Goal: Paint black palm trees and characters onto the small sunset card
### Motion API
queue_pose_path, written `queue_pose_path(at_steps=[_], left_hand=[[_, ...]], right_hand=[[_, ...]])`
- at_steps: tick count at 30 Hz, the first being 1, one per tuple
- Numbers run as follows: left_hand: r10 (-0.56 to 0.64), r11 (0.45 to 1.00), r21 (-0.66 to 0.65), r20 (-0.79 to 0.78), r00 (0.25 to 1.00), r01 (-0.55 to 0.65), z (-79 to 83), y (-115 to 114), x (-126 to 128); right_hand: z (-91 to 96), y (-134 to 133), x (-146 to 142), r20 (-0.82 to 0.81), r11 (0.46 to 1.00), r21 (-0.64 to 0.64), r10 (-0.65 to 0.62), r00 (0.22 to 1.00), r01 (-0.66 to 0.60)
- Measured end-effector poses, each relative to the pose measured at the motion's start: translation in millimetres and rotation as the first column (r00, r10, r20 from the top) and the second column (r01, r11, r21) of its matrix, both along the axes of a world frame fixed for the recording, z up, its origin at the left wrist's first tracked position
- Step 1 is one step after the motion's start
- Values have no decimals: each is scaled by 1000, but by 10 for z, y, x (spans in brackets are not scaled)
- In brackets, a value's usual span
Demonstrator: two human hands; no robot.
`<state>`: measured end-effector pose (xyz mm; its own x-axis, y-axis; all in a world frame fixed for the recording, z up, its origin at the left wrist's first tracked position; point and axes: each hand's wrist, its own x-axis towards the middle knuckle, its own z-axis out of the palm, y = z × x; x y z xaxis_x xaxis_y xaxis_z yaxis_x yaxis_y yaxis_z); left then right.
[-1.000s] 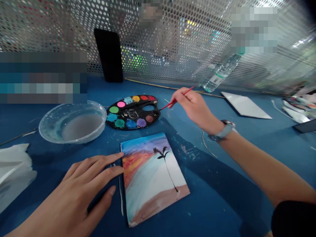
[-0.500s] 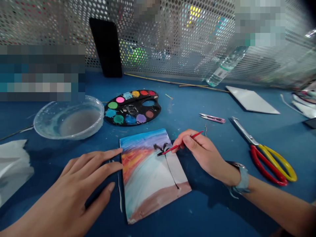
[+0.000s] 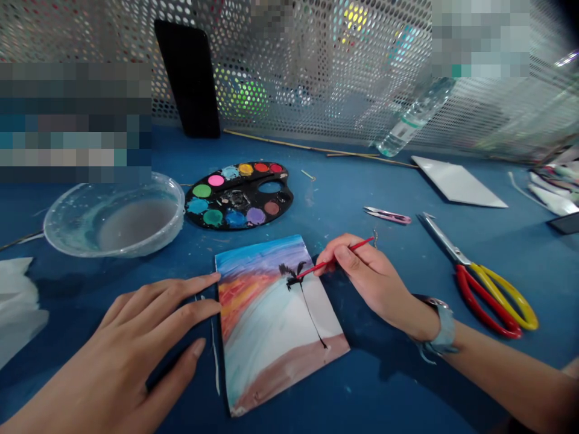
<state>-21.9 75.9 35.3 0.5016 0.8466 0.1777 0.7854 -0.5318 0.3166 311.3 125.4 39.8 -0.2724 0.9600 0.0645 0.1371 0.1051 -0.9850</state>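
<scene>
My right hand pinches a thin red paintbrush, its dark tip touching the black palm fronds on a small painted canvas. The picture has a blue and purple top, an orange patch, pale blue-white in the middle and a brown mound at the bottom. A thin black trunk runs from the fronds down to the mound. Fingers apart, my left hand rests on the table with two fingertips against the canvas's left edge. Beyond the canvas lies a black paint palette with several coloured wells.
A clear bowl of cloudy water stands at left, near white paper. Scissors and pink thread snips lie at right. Farther back are a black phone, a thin stick, a plastic bottle and a white board.
Black marks have grown at the left side of the palm fronds, under the brush tip. Both hands keep nearly the same places; the whole view has shifted slightly.
</scene>
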Motion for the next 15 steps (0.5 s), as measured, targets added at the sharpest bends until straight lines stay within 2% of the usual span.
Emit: queue_pose_path(at_steps=[6, 15], left_hand=[[-86, 995, 43, -120, 989, 91, -63, 45, -124], [-100, 993, 53, -161, 982, 110, -56, 31, -167]], right_hand=[[-11, -9, 16, 11, 999, -12, -32, 999, 32], [-62, -19, 45, -26, 998, -24, -65, 998, 64]])
